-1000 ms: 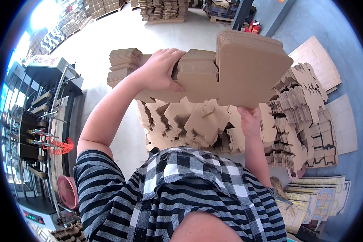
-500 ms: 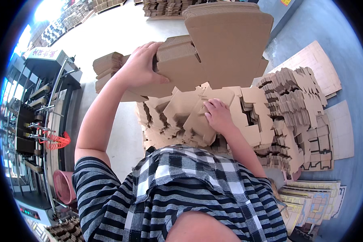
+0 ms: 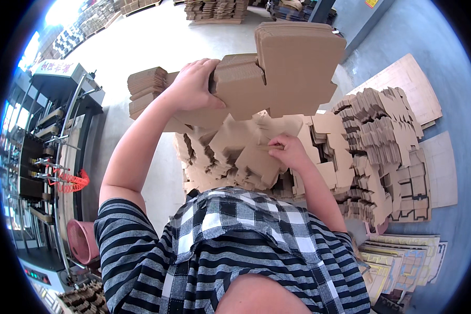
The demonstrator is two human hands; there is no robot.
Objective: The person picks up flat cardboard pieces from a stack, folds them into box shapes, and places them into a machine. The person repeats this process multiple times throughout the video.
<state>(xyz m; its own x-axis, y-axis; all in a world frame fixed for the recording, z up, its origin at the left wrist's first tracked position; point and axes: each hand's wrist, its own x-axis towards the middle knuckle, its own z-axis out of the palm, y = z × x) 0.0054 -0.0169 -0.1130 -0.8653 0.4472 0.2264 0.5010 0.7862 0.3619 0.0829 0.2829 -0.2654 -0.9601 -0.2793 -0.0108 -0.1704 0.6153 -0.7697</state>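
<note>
My left hand point(image 3: 194, 88) grips a thick bundle of flat brown cardboard box blanks point(image 3: 298, 68) by its upper edge, its fingers over the far side and the thumb on the near face. The bundle stands on edge, with a broad panel rising at its right end. Below and nearer to me spreads a pile of cut cardboard blanks point(image 3: 256, 163), lying at several angles. Over this pile, my right hand point(image 3: 292, 153) has thumb and forefinger pinched on a thin edge of cardboard. The lower edge of the bundle is partly hidden behind the pile.
To the right stand stacks of notched cardboard point(image 3: 374, 125), with flat boards point(image 3: 405, 86) beyond and cutting-die boards point(image 3: 403, 261) below them. A machine point(image 3: 42, 157) with a red coiled hose and a pink bin point(image 3: 82, 242) stand at left. More stacks point(image 3: 214, 10) lie behind.
The bundle in my left hand has shifted slightly right, and its tall panel has dropped lower in view. My right hand has gone from resting spread on the pile to pinching a cardboard edge.
</note>
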